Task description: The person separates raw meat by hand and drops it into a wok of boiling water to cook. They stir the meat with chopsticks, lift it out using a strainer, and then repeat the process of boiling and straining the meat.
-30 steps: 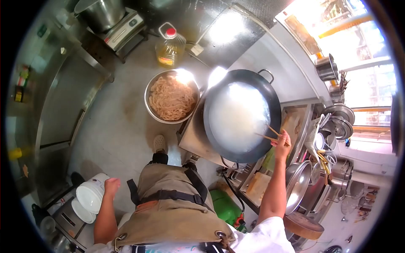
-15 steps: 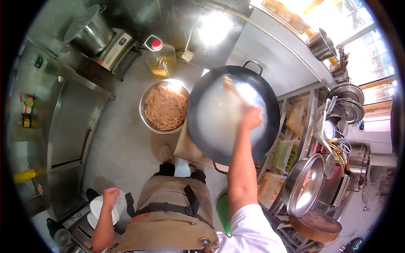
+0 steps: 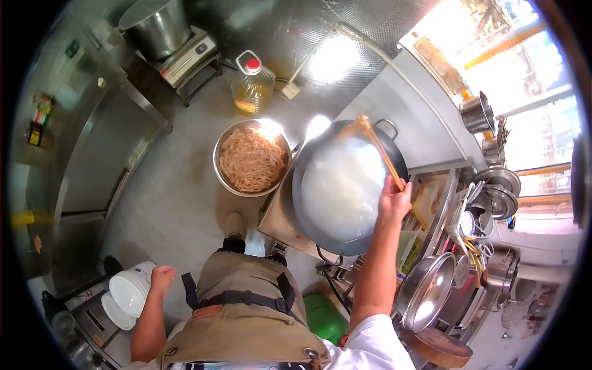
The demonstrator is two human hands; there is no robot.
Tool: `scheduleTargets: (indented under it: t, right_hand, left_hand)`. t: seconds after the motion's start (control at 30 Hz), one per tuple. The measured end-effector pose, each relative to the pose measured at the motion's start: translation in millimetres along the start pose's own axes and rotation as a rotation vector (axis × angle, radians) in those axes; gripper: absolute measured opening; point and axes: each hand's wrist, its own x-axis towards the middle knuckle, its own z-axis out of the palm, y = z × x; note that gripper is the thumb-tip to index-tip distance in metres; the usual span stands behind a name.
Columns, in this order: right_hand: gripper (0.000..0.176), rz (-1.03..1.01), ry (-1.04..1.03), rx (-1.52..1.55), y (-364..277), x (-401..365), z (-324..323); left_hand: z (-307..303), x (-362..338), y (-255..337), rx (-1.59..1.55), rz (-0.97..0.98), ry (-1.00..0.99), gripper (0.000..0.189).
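Observation:
Long wooden chopsticks (image 3: 385, 155) are gripped in my right hand (image 3: 395, 198), above the right side of a big dark wok (image 3: 308, 213). Cloudy, whitish liquid (image 3: 348, 188) fills the wok. At the far rim, the chopsticks' tips meet something light brown and blurred, which I cannot make out clearly. Left of the wok, a steel bowl (image 3: 217, 161) holds a heap of brownish noodles (image 3: 251, 161). My left hand (image 3: 163, 279) hangs at my left side, fingers curled and seemingly holding nothing, near a white bucket (image 3: 131, 291).
An oil jug (image 3: 253, 91) stands beyond the noodle bowl. Farther left, a tall pot (image 3: 154, 31) sits on a small stove (image 3: 190, 58). On the right, a rack carries steel bowls (image 3: 431, 296) and utensils, with a round wooden board (image 3: 436, 348) beside it. A green container (image 3: 325, 317) stands near my legs.
My right hand has moved from over the middle of the wok toward its right rim, lifting the chopsticks from the liquid. The view has shifted; my left hand stays low at my side.

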Motion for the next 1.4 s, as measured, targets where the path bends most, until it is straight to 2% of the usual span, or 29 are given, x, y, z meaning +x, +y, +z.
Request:
scheduleTargets:
  t: [0.07, 0.27, 0.47, 0.5, 0.6, 0.67, 0.77, 0.8, 0.83, 0.9, 1.0, 1.03, 1.07, 1.1, 1.13, 1.17, 1.23, 1.3, 1.37, 1.4]
  right_hand:
    - [0.035, -0.007, -0.118, 0.016, -14, -16, 23]
    - [0.033, 0.014, -0.281, -0.011, -24, -62, 103]
    - [0.032, -0.075, -0.425, -0.29, 37, -77, 129]
    - [0.032, -0.116, -0.392, -0.324, 54, -81, 133]
    - [0.034, -0.132, -0.393, -0.54, 105, -91, 144]
    - [0.033, -0.283, -0.466, -0.766, 145, -79, 148]
    - [0.036, -0.385, -0.641, -1.14, 202, -78, 160]
    - [0.036, -0.426, -0.709, -1.402, 211, -88, 168]
    - [0.037, -0.46, -0.798, -1.485, 239, -53, 154]
    - [0.036, -0.617, -0.919, -1.633, 245, -68, 163]
    - [0.032, -0.438, -0.914, -1.427, 195, -117, 176]
    - [0.028, -0.408, -0.836, -1.396, 169, -126, 174]
    - [0.026, -0.521, -0.833, -1.373, 138, -126, 164]
    - [0.025, -0.404, -0.876, -1.148, 107, -111, 142]
    - [0.025, -0.346, -0.745, -1.057, 73, -101, 120]
    - [0.026, -0.404, -0.602, -1.093, 37, -95, 95]
    - [0.028, -0.324, -0.465, -1.097, -32, -67, 31]
    - [0.031, -0.324, -0.263, -1.262, -83, -56, -25]
    - [0.032, -0.313, -0.19, -1.417, -113, -39, -77]
    - [0.031, -0.24, -0.206, -1.344, -112, -35, -92]
  left_hand:
    - [7, 6, -31, -0.022, 0.017, 0.001, 0.014]
    - [7, 5, -48, -0.078, -0.043, -0.014, 0.014]
    - [2, 6, -58, -0.176, -0.15, 0.062, 0.014]
    - [-1, 5, -55, -0.186, -0.183, 0.051, 0.015]
    - [-16, 0, -38, -0.222, -0.269, 0.002, 0.015]
    - [-27, -5, -18, -0.206, -0.333, -0.013, 0.016]
    - [-29, -10, -27, -0.309, -0.406, 0.006, 0.017]
    - [-29, -12, -33, -0.366, -0.429, 0.021, 0.017]
    - [-32, -15, -33, -0.335, -0.415, 0.02, 0.017]
    - [-38, -18, -23, -0.277, -0.383, 0.017, 0.018]
    - [-28, -17, -53, -0.258, -0.29, 0.059, 0.019]
    - [-29, -15, -49, -0.234, -0.319, 0.043, 0.019]
    - [-31, -12, -43, -0.207, -0.344, 0.025, 0.019]
    - [-32, -7, -36, -0.179, -0.365, 0.006, 0.019]
    - [-25, -3, -47, -0.21, -0.301, 0.032, 0.019]
    - [-11, -3, -74, -0.241, -0.237, 0.055, 0.019]
    - [0, 3, -77, -0.234, -0.193, 0.048, 0.019]
    - [1, 7, -58, -0.179, -0.217, 0.006, 0.019]
    - [5, 12, -58, -0.172, -0.22, -0.019, 0.019]
    - [7, 14, -63, -0.189, -0.192, -0.021, 0.019]
